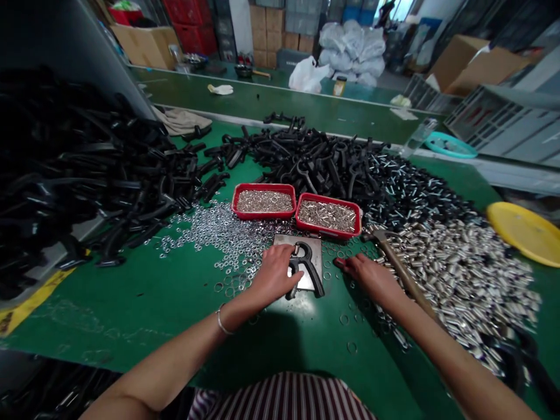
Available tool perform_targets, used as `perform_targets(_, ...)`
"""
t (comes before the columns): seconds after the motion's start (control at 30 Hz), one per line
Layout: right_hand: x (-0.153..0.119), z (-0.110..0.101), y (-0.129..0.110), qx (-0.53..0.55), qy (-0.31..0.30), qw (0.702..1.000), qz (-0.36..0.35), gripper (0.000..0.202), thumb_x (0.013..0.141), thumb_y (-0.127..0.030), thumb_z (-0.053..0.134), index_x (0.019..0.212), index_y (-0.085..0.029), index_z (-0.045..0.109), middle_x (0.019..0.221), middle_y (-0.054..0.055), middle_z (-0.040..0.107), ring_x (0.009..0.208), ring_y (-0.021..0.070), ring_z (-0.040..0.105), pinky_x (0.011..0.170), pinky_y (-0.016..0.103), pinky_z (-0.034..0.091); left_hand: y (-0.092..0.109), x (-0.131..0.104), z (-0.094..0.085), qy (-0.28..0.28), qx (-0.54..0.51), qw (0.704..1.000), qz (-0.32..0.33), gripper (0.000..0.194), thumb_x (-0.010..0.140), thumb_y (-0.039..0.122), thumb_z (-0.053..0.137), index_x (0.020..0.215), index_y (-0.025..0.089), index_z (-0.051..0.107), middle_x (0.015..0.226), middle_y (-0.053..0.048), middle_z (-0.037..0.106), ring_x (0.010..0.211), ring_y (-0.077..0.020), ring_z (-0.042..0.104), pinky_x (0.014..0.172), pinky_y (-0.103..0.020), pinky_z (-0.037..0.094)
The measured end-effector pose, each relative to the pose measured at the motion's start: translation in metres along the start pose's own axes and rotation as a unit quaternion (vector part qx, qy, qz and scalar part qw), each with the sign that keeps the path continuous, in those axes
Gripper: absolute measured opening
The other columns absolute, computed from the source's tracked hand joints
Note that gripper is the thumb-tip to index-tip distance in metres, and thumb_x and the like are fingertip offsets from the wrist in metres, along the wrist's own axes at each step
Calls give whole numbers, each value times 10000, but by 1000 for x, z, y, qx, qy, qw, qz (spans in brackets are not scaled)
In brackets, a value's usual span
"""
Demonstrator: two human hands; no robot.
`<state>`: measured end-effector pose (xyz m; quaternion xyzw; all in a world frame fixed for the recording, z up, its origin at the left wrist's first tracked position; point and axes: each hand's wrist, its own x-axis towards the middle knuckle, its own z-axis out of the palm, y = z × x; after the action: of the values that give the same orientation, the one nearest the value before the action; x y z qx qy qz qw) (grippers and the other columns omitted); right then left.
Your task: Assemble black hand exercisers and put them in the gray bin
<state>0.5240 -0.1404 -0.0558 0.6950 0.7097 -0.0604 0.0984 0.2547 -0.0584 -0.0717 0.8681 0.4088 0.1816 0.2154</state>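
My left hand (275,271) is closed on a black spring clamp (311,269), whose two legs point toward me. The clamp lies on a small square metal plate (315,248), with a short silvery pin or sleeve (297,249) by my fingertips. To the right of the plate, my right hand (371,280) is low over the table with its fingers pinched together. A small dark reddish piece (339,262) shows at its fingertips; I cannot make out what it is. A hammer (405,274) lies just beyond my right hand.
Two red trays (264,217) of small metal parts stand behind the plate. Loose rings (236,239) spread left. Metal sleeves (472,274) heap right, black clamp parts (315,157) behind and far left. A yellow lid (525,230) sits at the right edge.
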Motion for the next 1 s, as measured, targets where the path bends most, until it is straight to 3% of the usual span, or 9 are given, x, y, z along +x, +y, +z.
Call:
perform_targets(0.13, -6, -8, 5, 2, 12, 1000, -17, 179, 1000, -272, 416, 983, -163, 558, 948, 123, 638, 800, 242, 655, 611, 307, 425, -11, 12, -2, -7, -55, 998, 31, 433, 893, 379, 627, 1269, 178, 547, 1254, -116, 586, 1221, -292, 498, 1079, -495, 386)
perform_targets(0.27, 2, -37, -1, 182, 137, 973, 26, 175, 953, -349, 490, 998, -184, 520, 920, 118, 669, 796, 247, 647, 676, 334, 471, -27, 14, -5, -16, -123, 990, 66, 386, 898, 399, 644, 1235, 227, 570, 1277, -86, 589, 1237, -267, 504, 1105, -494, 375)
perform_targets(0.37, 19, -50, -29, 417, 196, 886, 49, 246, 948, -455, 518, 983, -212, 525, 881, 81, 695, 763, 225, 665, 718, 351, 520, -33, 13, -3, -12, -144, 987, 64, 325, 899, 388, 653, 1173, 222, 604, 1290, -80, 584, 1257, -260, 499, 1134, -497, 335)
perform_targets(0.47, 37, -40, -65, 608, 175, 773, 44, 281, 952, -517, 509, 991, -240, 490, 903, 63, 716, 706, 212, 694, 691, 367, 569, -33, 14, -2, -13, -156, 986, 58, 291, 890, 364, 670, 1137, 218, 622, 1275, -69, 590, 1249, -249, 504, 1126, -474, 340)
perform_targets(0.53, 45, -28, -83, 661, 163, 731, 50, 276, 947, -519, 523, 997, -256, 455, 906, 56, 721, 677, 212, 702, 662, 376, 589, -32, 15, -2, -15, -164, 985, 51, 283, 879, 347, 686, 1122, 215, 627, 1261, -67, 598, 1238, -245, 508, 1112, -457, 354)
perform_targets(0.6, 49, -19, -91, 676, 167, 715, 63, 277, 946, -518, 527, 1005, -265, 433, 891, 48, 722, 673, 214, 708, 649, 379, 598, -32, 17, -3, -17, -171, 984, 49, 279, 871, 337, 696, 1111, 211, 629, 1253, -69, 602, 1232, -243, 513, 1109, -451, 356)
perform_targets(0.83, 47, -16, -89, 666, 164, 724, 76, 292, 953, -549, 489, 1004, -270, 416, 894, 50, 726, 699, 227, 723, 637, 379, 599, -35, 16, -2, -22, -168, 984, 58, 287, 880, 355, 682, 1120, 212, 617, 1261, -79, 595, 1245, -252, 510, 1109, -461, 347)
perform_targets(0.9, 43, -14, -93, 637, 169, 748, 79, 282, 960, -543, 473, 1016, -272, 418, 930, 68, 730, 735, 239, 727, 667, 390, 598, -35, 15, -3, -33, -161, 984, 64, 378, 845, 387, 718, 1159, 217, 594, 1300, -84, 570, 1274, -265, 486, 1121, -471, 333)
perform_targets(1.0, 37, -11, -100, 534, 193, 819, 80, 270, 958, -518, 465, 1027, -257, 453, 987, 118, 728, 856, 269, 725, 790, 415, 575, -34, 13, -5, -65, -151, 984, 74, 571, 778, 443, 772, 1252, 229, 537, 1364, -96, 520, 1325, -291, 437, 1158, -504, 280)
